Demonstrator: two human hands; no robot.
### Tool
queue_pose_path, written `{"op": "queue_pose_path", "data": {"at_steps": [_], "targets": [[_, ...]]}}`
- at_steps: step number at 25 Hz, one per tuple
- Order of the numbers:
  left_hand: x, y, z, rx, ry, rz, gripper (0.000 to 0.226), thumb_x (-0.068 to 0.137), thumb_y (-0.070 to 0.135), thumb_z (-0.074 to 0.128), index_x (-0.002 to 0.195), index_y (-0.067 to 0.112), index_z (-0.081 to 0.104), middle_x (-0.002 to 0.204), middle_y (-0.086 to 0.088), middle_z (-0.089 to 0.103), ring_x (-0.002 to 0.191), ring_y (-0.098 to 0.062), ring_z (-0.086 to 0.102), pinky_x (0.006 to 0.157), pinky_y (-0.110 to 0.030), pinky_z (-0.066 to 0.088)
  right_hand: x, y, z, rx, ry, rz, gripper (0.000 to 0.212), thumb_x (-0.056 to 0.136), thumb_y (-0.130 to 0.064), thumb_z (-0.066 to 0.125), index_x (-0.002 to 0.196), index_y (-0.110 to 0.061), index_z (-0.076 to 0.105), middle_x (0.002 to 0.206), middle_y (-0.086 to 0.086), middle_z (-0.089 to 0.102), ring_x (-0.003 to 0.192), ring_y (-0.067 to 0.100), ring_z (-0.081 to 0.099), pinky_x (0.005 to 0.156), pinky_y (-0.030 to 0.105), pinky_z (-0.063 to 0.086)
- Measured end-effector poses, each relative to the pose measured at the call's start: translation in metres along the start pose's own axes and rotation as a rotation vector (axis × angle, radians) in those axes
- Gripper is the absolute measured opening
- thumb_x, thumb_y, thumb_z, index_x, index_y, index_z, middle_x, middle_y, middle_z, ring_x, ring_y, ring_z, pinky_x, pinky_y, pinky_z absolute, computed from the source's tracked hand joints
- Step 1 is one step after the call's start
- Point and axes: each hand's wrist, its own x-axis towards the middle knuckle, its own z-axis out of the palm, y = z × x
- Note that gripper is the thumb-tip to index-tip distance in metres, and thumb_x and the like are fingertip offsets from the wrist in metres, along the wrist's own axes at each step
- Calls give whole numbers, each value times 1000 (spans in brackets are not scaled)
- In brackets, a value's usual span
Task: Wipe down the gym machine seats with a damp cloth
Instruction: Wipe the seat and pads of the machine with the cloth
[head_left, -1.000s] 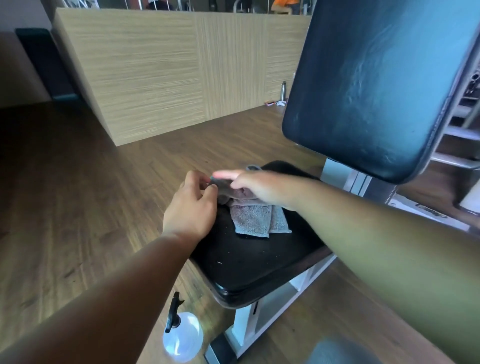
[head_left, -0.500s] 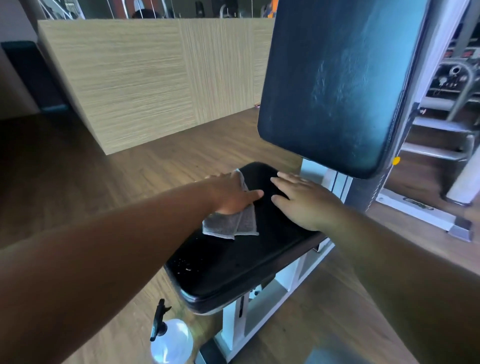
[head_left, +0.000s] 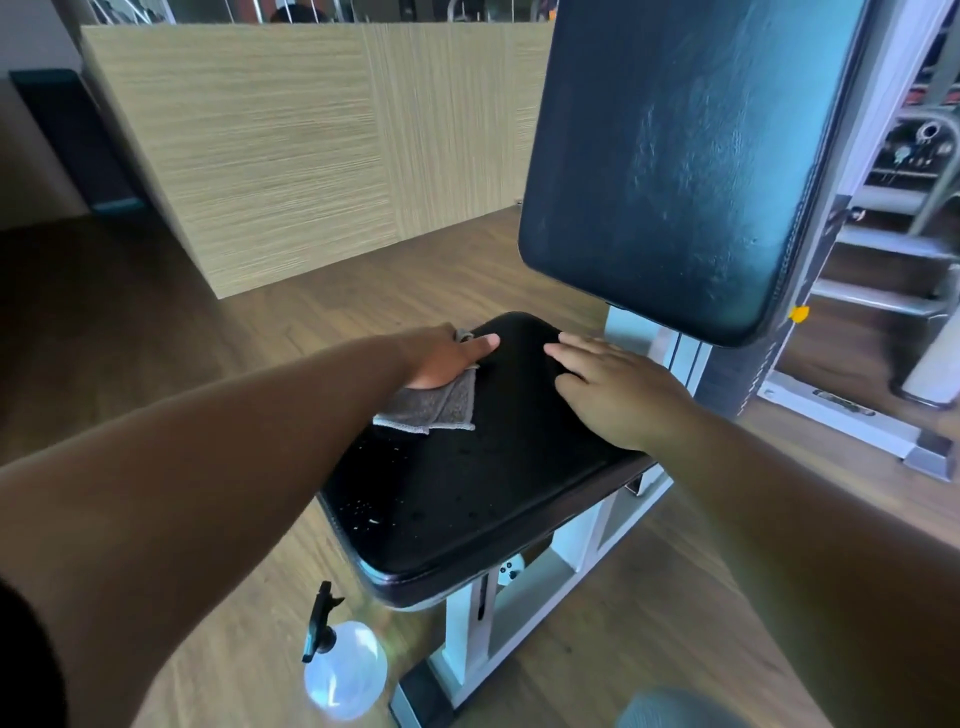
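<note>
A black padded seat (head_left: 467, 499) on a white frame fills the middle of the head view, speckled with droplets near its front. A folded grey cloth (head_left: 431, 408) lies on the seat's left rear part. My left hand (head_left: 447, 356) presses flat on the cloth with straight fingers, near the seat's back left edge. My right hand (head_left: 613, 389) rests flat on the seat's right rear part, fingers straight, holding nothing. The dark upright backrest pad (head_left: 670, 156) rises just behind and to the right.
A clear spray bottle with a black trigger (head_left: 337, 660) stands on the wooden floor below the seat's front left corner. A wood-panelled partition (head_left: 311, 145) runs behind. More machine frames (head_left: 883, 291) stand to the right.
Both hands were first pinching the cloth at the seat's middle. Now my left hand presses it flat and has slid it toward the back left edge; my right hand let go and lies flat on the seat.
</note>
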Motion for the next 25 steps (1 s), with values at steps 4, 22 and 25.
{"op": "queue_pose_path", "data": {"at_steps": [4, 22, 25], "targets": [[-45, -40, 5, -7, 56, -25, 90, 86, 83, 19, 141, 18, 46, 147, -10, 49, 132, -29, 46, 102, -43, 34, 0, -2, 0, 18, -3, 22, 53, 101, -41, 24, 155, -41, 25, 163, -22, 10, 150, 2, 8, 119, 28, 8], [-50, -37, 5, -80, 82, 1, 73, 93, 74, 28, 134, 18, 51, 137, -8, 55, 122, -27, 52, 98, -40, 37, 0, -1, -2, 61, -7, 40, 53, 100, -38, 25, 152, -45, 28, 161, -28, 13, 149, -2, 10, 118, 31, 11], [-78, -60, 9, -94, 159, -97, 66, 91, 76, 28, 115, 23, 60, 111, 1, 61, 102, -23, 57, 89, -38, 39, -1, -1, -1, 77, 7, 49, 52, 99, -39, 25, 151, -46, 30, 160, -30, 14, 148, -3, 12, 118, 31, 13]]}}
